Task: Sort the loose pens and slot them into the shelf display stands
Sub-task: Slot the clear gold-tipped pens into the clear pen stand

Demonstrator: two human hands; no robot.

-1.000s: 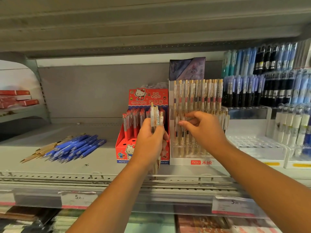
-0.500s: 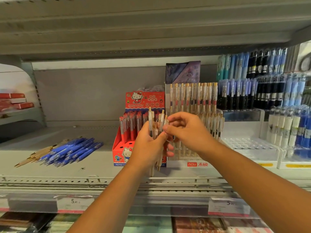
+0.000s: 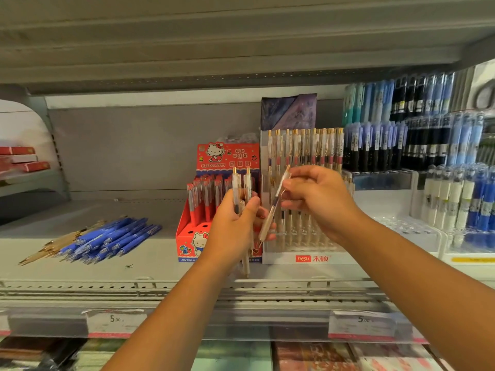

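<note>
A grey metal shelf (image 3: 166, 266) carries a loose heap of blue plastic pens (image 3: 115, 241) at the left, with a few gold-coloured pens (image 3: 53, 246) lying along its far left edge. At the middle stands a red cardboard display box with a cartoon cat (image 3: 227, 156), and just beside it on the right a clear plastic display stand with a red label (image 3: 302, 259). A tiered rack of blue and black pens (image 3: 401, 145) fills the right side. Both hands are raised in front of the box and the stand and hide part of each. The left hand (image 3: 233, 226) is clenched round a small bundle of white pens with gold clickers (image 3: 241, 183), held upright with clickers up and tips poking out below the fist. The right hand (image 3: 318, 199) pinches a single white-and-gold pen (image 3: 273, 210) between thumb and fingertips near its upper end. That pen hangs between the two hands, before the clear stand's left edge. Its long axis is tilted: clicker up and to the right, tip down and to the left, close to the left hand's fingers.
</note>
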